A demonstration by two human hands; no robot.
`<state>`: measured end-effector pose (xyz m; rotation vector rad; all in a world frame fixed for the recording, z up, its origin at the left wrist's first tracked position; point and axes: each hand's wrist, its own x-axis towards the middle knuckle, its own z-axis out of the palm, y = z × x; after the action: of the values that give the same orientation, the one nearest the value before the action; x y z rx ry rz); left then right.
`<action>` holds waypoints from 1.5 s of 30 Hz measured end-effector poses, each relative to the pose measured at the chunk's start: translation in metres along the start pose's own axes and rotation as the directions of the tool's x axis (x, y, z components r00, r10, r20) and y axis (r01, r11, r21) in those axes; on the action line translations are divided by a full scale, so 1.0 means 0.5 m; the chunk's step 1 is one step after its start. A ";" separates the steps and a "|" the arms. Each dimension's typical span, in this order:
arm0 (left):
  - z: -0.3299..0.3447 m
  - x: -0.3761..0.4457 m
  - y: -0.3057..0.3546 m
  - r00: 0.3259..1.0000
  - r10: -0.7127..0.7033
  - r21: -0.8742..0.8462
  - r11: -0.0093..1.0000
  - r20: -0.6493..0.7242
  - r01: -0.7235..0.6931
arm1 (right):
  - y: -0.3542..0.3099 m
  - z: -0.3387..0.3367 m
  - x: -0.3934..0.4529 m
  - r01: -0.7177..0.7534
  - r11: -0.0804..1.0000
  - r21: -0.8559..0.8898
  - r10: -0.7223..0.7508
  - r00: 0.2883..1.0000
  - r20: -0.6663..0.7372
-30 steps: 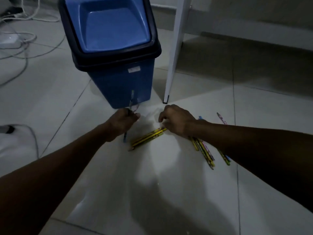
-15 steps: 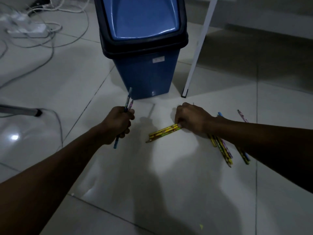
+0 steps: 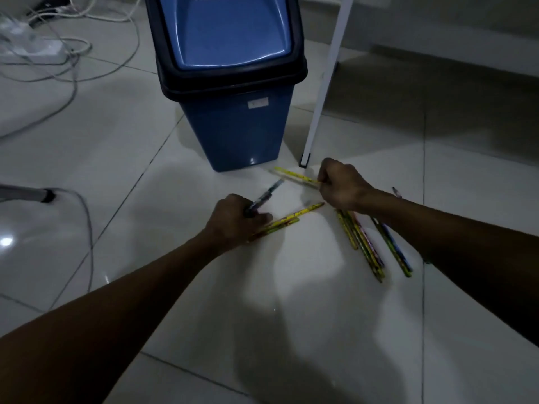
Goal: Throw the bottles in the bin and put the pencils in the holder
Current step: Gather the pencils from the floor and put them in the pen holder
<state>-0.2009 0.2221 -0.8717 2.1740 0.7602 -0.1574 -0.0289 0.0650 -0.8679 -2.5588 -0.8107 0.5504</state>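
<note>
The left hand (image 3: 233, 220) is fisted around a dark pencil (image 3: 267, 196), its tip blurred, pointing to one o'clock; its grip also rests on two yellow pencils (image 3: 291, 218) lying on the floor (image 3: 116, 158). The right hand (image 3: 341, 185) pinches the end of another yellow pencil (image 3: 293, 174) at eleven o'clock from it. Loose pencils (image 3: 364, 243) lie partly hidden under the right forearm. Behind stands the blue bin (image 3: 239, 132), lid closed, contents unseen; its small white label (image 3: 257, 103) is unreadable. A white leg (image 3: 322, 91) stands beside it.
</note>
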 end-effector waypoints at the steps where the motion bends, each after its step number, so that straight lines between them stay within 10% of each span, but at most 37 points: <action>1: 0.012 0.005 0.009 0.999 0.034 0.095 0.995 0.027 -0.036 | 0.008 0.000 -0.006 -0.080 0.995 0.065 0.081 0.997 -0.013; 7: 0.075 0.025 0.031 0.989 0.113 0.461 0.876 0.092 -0.143 | 0.047 0.015 -0.046 -0.322 0.873 0.366 0.347 0.938 -0.002; 23: 0.075 0.001 0.053 0.985 0.031 0.628 0.767 0.167 -0.131 | 0.107 0.036 -0.068 -0.388 0.714 0.582 0.532 0.841 -0.092; 29: 0.035 0.020 0.072 0.950 -0.175 -0.069 0.978 0.258 0.198 | 0.075 0.037 -0.055 -0.318 0.889 0.330 0.406 0.880 -0.246; 36: 0.016 -0.006 0.070 0.887 -0.263 -0.571 0.688 0.380 0.448 | 0.056 0.053 0.000 -0.392 0.904 0.174 0.418 0.896 -0.152; 45: 0.033 -0.012 0.060 0.852 -0.244 -0.703 0.484 0.463 0.521 | 0.043 0.014 0.021 -0.437 0.867 0.238 0.460 0.887 -0.048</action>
<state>-0.1865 0.1923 -0.8609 1.0180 0.9044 -0.2993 -0.0143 0.0568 -0.8867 -2.5373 -0.0940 0.5982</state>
